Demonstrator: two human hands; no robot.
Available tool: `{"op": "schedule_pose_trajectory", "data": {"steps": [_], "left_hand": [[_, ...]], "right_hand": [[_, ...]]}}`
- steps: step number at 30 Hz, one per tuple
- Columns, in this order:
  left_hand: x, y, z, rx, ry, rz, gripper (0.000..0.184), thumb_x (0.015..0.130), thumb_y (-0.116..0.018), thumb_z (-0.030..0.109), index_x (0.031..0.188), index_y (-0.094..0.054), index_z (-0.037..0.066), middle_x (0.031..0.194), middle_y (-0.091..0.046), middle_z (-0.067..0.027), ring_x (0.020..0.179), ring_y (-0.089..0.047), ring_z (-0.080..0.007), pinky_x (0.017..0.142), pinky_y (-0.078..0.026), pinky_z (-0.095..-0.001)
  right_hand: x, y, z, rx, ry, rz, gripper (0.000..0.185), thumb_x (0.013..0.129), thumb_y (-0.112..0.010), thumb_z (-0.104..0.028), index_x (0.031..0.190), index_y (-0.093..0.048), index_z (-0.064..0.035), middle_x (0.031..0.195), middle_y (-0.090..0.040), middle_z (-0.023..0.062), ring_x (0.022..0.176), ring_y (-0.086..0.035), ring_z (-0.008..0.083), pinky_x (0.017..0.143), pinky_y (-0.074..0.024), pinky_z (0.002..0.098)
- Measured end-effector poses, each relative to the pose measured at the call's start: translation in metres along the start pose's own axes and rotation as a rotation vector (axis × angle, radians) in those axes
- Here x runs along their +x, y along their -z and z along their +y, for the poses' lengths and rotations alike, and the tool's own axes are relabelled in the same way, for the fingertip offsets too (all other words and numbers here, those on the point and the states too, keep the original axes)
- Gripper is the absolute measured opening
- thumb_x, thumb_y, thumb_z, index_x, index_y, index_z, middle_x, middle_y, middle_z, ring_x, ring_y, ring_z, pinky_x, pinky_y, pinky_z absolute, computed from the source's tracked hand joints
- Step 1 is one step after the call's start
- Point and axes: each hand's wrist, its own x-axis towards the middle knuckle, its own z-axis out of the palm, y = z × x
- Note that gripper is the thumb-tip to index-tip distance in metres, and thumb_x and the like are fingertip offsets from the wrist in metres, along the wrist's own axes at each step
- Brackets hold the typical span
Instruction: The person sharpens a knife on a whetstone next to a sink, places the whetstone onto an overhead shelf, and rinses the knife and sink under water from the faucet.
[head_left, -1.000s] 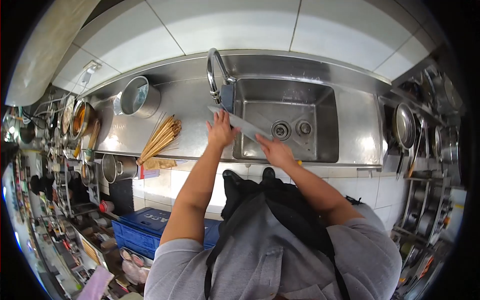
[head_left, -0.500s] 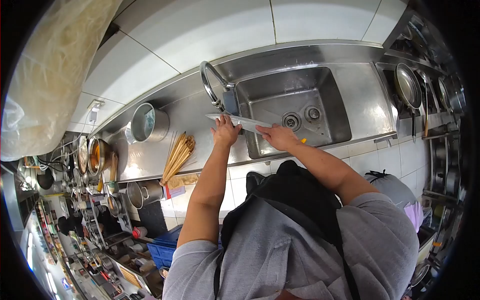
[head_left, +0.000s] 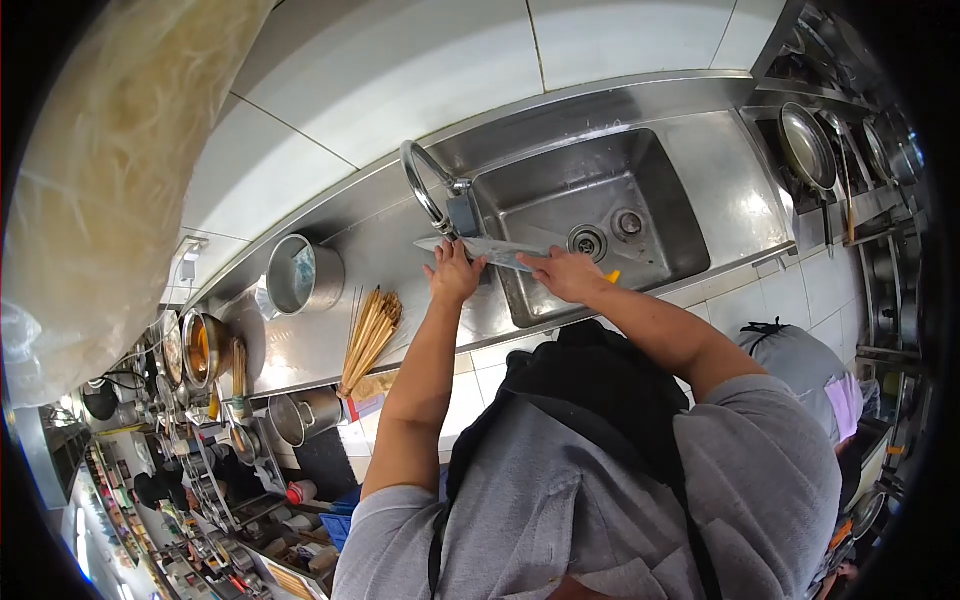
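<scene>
Since the earlier frames, the view has been turned, so that the counter [head_left: 700,150] is now being shown sloping up to the right; across the block, the knife is being held at much the same slant. At the left, a metal pot [head_left: 305,275] is being supported by the counter, and nearer, a bundle of thin sticks [head_left: 372,330] is being held up at the near edge. Just right of these, the left hand [head_left: 455,275] is being kept open, palm down, its fingers spread and pressed on the blade; the forearm is being stretched forward, nearly straight. Under the blade, a blue-grey block [head_left: 462,213] is being partly covered, beside the faucet [head_left: 415,180] and the sink's left rim. The knife [head_left: 505,252] is being laid across it, tip left, its heel reaching over the sink [head_left: 640,200]. For an even stroke, judging from this, a low, constant angle is best being kept, with light pressure being spread and fingertips being held clear of the edge. At the right, the handle is seemingly being gripped by the right hand [head_left: 565,275], a finger being extended along the blade; that forearm is being angled in from the near right.
</scene>
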Motion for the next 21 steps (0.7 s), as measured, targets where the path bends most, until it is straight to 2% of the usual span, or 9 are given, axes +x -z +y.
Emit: {"op": "schedule_pose_trajectory", "data": {"steps": [2, 4, 7, 11, 14, 16, 17, 21], "left_hand": [[-0.017, -0.006, -0.002, -0.003, -0.064, 0.051, 0.078, 0.098, -0.059, 0.055, 0.155, -0.039, 0.004, 0.167, -0.030, -0.0210, 0.155, -0.027, -0.0412, 0.116, -0.025, -0.0738], [-0.057, -0.007, 0.011, 0.074, -0.088, 0.033, 0.082, 0.099, -0.057, 0.057, 0.157, -0.036, 0.004, 0.168, -0.029, -0.0212, 0.155, -0.026, -0.0416, 0.115, -0.024, -0.0753], [-0.093, -0.023, 0.008, 0.052, -0.037, 0.007, 0.087, 0.099, -0.055, 0.060, 0.160, -0.031, 0.002, 0.169, -0.025, -0.0211, 0.156, -0.023, -0.0415, 0.115, -0.023, -0.0767], [-0.064, -0.029, -0.009, 0.064, -0.083, 0.036, 0.089, 0.100, -0.052, 0.062, 0.161, -0.028, 0.002, 0.171, -0.020, -0.0186, 0.158, -0.019, -0.0407, 0.116, -0.021, -0.0759], [-0.015, -0.032, -0.024, 0.027, -0.141, 0.135, 0.086, 0.099, -0.056, 0.060, 0.160, -0.031, 0.006, 0.170, -0.025, -0.0189, 0.157, -0.022, -0.0423, 0.115, -0.023, -0.0769], [0.004, -0.013, -0.021, 0.035, -0.113, 0.071, 0.086, 0.099, -0.055, 0.060, 0.160, -0.030, 0.006, 0.170, -0.025, -0.0185, 0.157, -0.022, -0.0418, 0.115, -0.022, -0.0763], [0.005, -0.005, -0.020, 0.052, -0.089, 0.004, 0.086, 0.099, -0.054, 0.060, 0.161, -0.029, 0.006, 0.170, -0.024, -0.0182, 0.157, -0.022, -0.0414, 0.116, -0.022, -0.0757], [-0.045, -0.007, -0.003, 0.087, -0.081, -0.007, 0.089, 0.101, -0.048, 0.063, 0.162, -0.026, 0.002, 0.171, -0.021, -0.0185, 0.159, -0.017, -0.0389, 0.119, -0.016, -0.0735]], "right_hand": [[-0.014, 0.004, 0.002, -0.005, 0.011, 0.039, 0.045, 0.106, -0.050, -0.039, 0.151, -0.050, -0.0418, 0.115, -0.063, 0.0195, 0.101, -0.069, 0.0392, 0.086, -0.0567, 0.0506], [-0.043, 0.012, 0.000, 0.044, -0.024, -0.086, 0.047, 0.106, -0.050, -0.040, 0.153, -0.048, -0.0428, 0.116, -0.062, 0.0207, 0.102, -0.069, 0.0400, 0.088, -0.0563, 0.0511], [-0.057, -0.002, -0.004, 0.065, -0.018, -0.159, 0.049, 0.106, -0.051, -0.040, 0.154, -0.046, -0.0446, 0.118, -0.062, 0.0220, 0.102, -0.069, 0.0410, 0.090, -0.0558, 0.0525], [-0.031, -0.028, -0.003, 0.094, -0.007, -0.076, 0.050, 0.105, -0.052, -0.040, 0.154, -0.045, -0.0461, 0.119, -0.062, 0.0228, 0.101, -0.069, 0.0416, 0.091, -0.0554, 0.0538], [0.000, -0.017, -0.005, 0.060, -0.035, -0.030, 0.050, 0.105, -0.052, -0.039, 0.154, -0.045, -0.0459, 0.121, -0.062, 0.0231, 0.101, -0.070, 0.0416, 0.092, -0.0555, 0.0533], [0.016, -0.007, -0.010, 0.055, -0.082, -0.013, 0.050, 0.105, -0.052, -0.039, 0.154, -0.045, -0.0458, 0.124, -0.062, 0.0240, 0.102, -0.069, 0.0420, 0.093, -0.0555, 0.0527], [0.013, -0.006, -0.012, 0.052, -0.079, -0.015, 0.050, 0.105, -0.052, -0.039, 0.154, -0.045, -0.0458, 0.124, -0.062, 0.0240, 0.102, -0.069, 0.0420, 0.093, -0.0555, 0.0527], [-0.029, 0.003, -0.014, 0.081, -0.052, -0.033, 0.049, 0.105, -0.052, -0.039, 0.153, -0.047, -0.0448, 0.124, -0.062, 0.0233, 0.105, -0.068, 0.0418, 0.093, -0.0548, 0.0526]]}}
